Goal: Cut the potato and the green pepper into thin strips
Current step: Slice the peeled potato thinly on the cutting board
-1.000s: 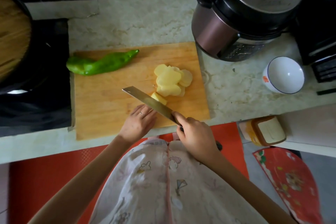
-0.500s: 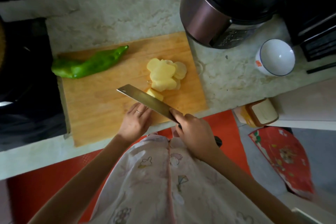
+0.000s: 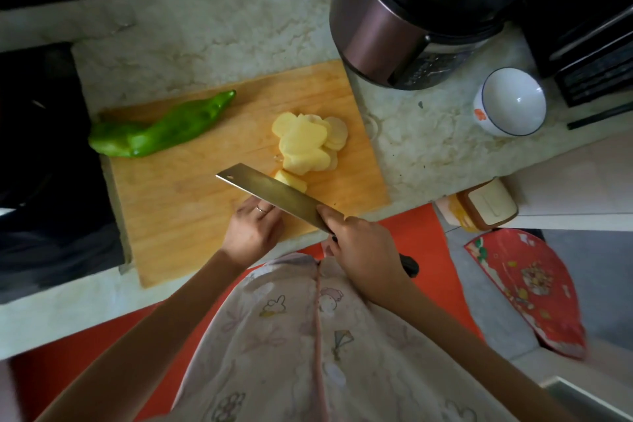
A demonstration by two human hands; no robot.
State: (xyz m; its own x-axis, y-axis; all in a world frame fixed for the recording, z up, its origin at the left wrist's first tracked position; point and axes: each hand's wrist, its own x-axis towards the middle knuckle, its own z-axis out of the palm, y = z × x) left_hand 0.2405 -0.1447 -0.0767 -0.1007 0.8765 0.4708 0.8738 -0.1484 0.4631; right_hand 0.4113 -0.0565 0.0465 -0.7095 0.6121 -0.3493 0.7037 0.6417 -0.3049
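Right hand (image 3: 363, 247) is gripping a broad steel cleaver (image 3: 270, 195) above the pale yellow potato chunk (image 3: 292, 180) just beyond; left hand (image 3: 253, 233), nearer, fingers hidden, grip unclear.

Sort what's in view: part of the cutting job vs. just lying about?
In the job: potato slices, potato end piece, green pepper, cutting board, cleaver gripped by right hand, left hand at the blade.
Lying about: pressure cooker, white bowl, lidded orange tub.
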